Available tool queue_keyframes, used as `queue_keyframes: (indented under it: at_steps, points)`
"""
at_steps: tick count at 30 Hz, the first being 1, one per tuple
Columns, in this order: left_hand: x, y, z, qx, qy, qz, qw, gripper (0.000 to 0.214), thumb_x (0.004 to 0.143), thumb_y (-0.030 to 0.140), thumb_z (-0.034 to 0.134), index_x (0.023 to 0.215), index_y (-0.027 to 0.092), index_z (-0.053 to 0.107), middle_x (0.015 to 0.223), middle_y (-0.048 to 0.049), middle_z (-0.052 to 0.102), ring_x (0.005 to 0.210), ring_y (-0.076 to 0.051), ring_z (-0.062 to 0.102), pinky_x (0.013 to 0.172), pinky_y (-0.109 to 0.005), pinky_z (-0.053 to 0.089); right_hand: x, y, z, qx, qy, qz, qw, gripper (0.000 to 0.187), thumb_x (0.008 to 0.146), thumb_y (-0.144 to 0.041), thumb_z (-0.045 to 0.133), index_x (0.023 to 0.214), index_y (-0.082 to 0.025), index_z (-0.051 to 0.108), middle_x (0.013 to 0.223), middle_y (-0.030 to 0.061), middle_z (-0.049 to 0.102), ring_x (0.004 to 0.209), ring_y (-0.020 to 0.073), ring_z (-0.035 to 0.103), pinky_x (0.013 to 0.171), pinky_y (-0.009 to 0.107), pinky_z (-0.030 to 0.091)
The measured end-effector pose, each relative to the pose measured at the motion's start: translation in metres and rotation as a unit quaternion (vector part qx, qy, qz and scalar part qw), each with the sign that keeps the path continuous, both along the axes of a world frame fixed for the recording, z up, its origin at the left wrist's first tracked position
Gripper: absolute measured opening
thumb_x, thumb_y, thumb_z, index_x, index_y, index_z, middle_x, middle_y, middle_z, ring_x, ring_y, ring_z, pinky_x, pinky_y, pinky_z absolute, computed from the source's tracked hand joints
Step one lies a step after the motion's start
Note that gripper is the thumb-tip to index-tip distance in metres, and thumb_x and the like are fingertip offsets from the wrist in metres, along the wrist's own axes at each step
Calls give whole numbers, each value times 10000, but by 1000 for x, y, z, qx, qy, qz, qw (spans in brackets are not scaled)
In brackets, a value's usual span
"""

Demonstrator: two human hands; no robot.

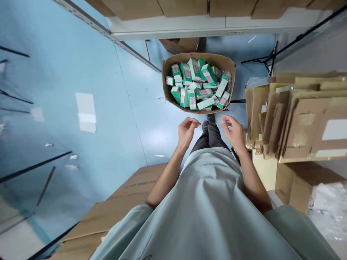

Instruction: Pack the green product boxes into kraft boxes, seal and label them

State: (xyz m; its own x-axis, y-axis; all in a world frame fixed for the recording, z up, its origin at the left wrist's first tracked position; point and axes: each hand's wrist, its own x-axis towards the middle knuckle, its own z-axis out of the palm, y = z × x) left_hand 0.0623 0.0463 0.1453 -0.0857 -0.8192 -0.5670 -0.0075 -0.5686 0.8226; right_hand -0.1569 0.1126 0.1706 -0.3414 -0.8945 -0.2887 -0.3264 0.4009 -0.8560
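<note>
My left hand (187,130) hovers just short of the near edge of an open cardboard box (199,57). Its fingers are loosely bent, thumb a little apart, and I see nothing in it. Across from it, my right hand (233,130) is held at a similar height, thumb and fingers apart, also with nothing visible between them. Neither hand touches the box. Inside the box lie many small green and white cartons (187,74) with pink panels, jumbled at various angles. Some clear plastic wrap (228,80) shows at the box's right side.
A shelf (168,28) with cardboard boxes crosses the top. Flattened cardboard sheets (300,119) are stacked at the right, above another box (287,184). A large carton (135,187) stands at lower left. A tripod leg (257,60) rests on the blue floor (114,144).
</note>
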Motion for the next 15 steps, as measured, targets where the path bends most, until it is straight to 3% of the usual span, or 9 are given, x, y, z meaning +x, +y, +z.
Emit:
queue_keyframes:
  at_steps: [4, 8, 12, 15]
  points:
    - [20, -34, -68, 90, -48, 38, 994, 171, 845, 377, 764, 893, 215, 734, 969, -65, 802, 956, -216, 785, 884, -339, 611, -7, -53, -103, 83, -12, 15, 996, 450, 1002, -620, 708, 1186, -225, 818, 1184, 139, 865, 1058, 288, 817, 1009, 464, 670]
    - [30, -62, -139, 161, -97, 56, 981, 189, 842, 347, 744, 967, 205, 754, 1048, -72, 788, 979, -207, 753, 887, -328, 583, -10, -88, -204, 173, -46, 9, 984, 408, 934, -589, 751, 1087, -216, 813, 1106, 124, 863, 1057, 298, 813, 1036, 501, 663]
    - [28, -79, -210, 211, -122, 51, 968, 241, 839, 350, 756, 1023, 195, 749, 1056, -72, 772, 945, -203, 723, 872, -332, 571, -16, -105, -286, 236, -70, 8, 969, 359, 905, -542, 754, 1058, -221, 802, 1061, 87, 852, 1093, 303, 812, 1081, 541, 645]
    - [19, -87, -262, 245, -107, 40, 963, 284, 829, 357, 761, 1059, 191, 738, 1085, -85, 777, 954, -216, 723, 882, -353, 577, -26, -115, -338, 285, -68, -11, 956, 322, 885, -473, 772, 1056, -201, 791, 1081, 108, 848, 1143, 323, 810, 1116, 565, 625]
